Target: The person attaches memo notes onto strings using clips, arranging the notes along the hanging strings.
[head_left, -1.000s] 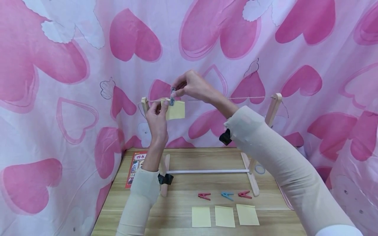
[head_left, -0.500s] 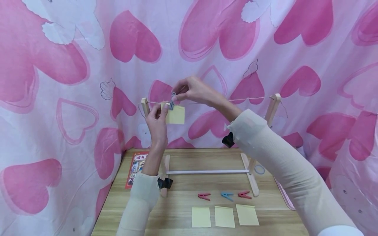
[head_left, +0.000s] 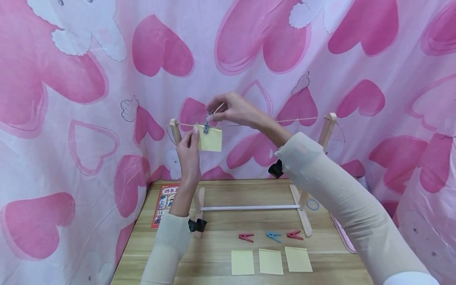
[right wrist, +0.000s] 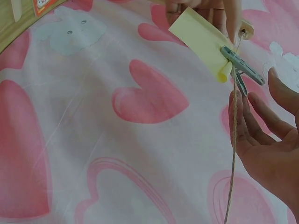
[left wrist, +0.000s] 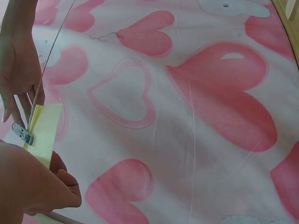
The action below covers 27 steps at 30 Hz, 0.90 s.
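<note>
A cream sleeve [head_left: 331, 186] partly hides a pink tray [head_left: 344, 237]. Three square yellow paper notes [head_left: 270, 262] and three red or blue plastic pegs [head_left: 274, 236] lie on the wood-grain worktop [head_left: 246, 221]. Beyond, the left hand [head_left: 189, 158] pinches another yellow note [head_left: 213, 141], thumb now clear of the grey-blue clip [head_left: 206, 129] fixing it to thin twine [head_left: 299, 120]; the right hand [head_left: 235, 109], fingers parted, surrounds the clip's top.

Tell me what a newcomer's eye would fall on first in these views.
Probably the pink heart-patterned curtain, which fills the background behind the wooden table. Next, the yellow note near the string's left end, held by the left hand, with a grey clip on its top edge beside the right hand. Down front on the table, a row of three loose notes lies nearer than three clothespins.
</note>
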{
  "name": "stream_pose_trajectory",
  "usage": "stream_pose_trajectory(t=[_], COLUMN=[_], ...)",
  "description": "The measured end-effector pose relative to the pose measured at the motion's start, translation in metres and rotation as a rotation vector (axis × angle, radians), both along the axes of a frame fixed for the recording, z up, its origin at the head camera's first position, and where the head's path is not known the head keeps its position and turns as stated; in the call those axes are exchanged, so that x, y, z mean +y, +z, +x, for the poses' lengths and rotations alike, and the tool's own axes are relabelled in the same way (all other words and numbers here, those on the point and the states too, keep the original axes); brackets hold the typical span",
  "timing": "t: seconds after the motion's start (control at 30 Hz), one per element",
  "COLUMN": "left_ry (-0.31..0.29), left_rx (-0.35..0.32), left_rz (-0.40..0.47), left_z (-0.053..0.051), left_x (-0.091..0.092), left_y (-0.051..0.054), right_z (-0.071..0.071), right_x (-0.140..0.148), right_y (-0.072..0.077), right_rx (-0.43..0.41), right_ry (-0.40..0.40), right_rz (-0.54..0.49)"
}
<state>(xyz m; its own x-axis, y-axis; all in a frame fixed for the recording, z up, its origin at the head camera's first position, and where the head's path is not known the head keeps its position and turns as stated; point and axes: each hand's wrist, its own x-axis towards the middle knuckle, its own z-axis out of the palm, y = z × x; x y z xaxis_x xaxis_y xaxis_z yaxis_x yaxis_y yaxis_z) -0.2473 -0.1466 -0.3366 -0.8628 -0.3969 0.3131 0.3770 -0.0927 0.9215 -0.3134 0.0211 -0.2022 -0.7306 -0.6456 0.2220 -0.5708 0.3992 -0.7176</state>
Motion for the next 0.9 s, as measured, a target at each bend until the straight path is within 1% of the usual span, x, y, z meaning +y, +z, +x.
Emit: stream_pose_trajectory(t=[0.1, 0.2, 0.33, 0.4, 0.53, 0.6, 0.67, 0.73, 0.83, 0.9], left_ry=[-0.024, -0.05, -0.101, -0.116, -0.111, -0.106, -0.097, -0.083, -0.076, -0.083], left_rx=[-0.033, -0.039, 0.004, 0.024, 0.022, 0.008, -0.007, -0.024, -0.032, -0.02], left_rz=[-0.007, -0.021, -0.032, -0.038, -0.038, -0.038, -0.054, -0.078, -0.117, -0.143], left_z=[0.002, 0.003, 0.004, 0.004, 0.005, 0.007, 0.009, 0.013, 0.019, 0.022], left_x=[-0.001, -0.002, -0.003, -0.003, -0.003, -0.003, -0.003, -0.004, -0.007, -0.009], left_y=[-0.002, -0.004, -0.009, -0.011, -0.013, -0.012, -0.012, -0.011, -0.01, -0.008], right_z=[0.0, -0.002, -0.003, -0.003, -0.005, -0.004, -0.001, 0.005, 0.02, 0.031], right_x=[0.001, 0.002, 0.005, 0.007, 0.01, 0.012, 0.015, 0.02, 0.031, 0.039], right_y=[0.0, -0.001, -0.002, -0.003, -0.006, -0.006, -0.006, -0.008, -0.013, -0.018], right_rx=[0.015, 0.027, 0.03, 0.026, 0.006, 0.026, 0.079, 0.17, 0.311, 0.393], right_ry=[-0.004, -0.002, -0.004, -0.008, -0.019, -0.027, -0.036, -0.047, -0.055, -0.061], right_rz=[0.008, 0.012, 0.009, 0.007, -0.014, -0.037, -0.065, -0.099, -0.173, -0.23])
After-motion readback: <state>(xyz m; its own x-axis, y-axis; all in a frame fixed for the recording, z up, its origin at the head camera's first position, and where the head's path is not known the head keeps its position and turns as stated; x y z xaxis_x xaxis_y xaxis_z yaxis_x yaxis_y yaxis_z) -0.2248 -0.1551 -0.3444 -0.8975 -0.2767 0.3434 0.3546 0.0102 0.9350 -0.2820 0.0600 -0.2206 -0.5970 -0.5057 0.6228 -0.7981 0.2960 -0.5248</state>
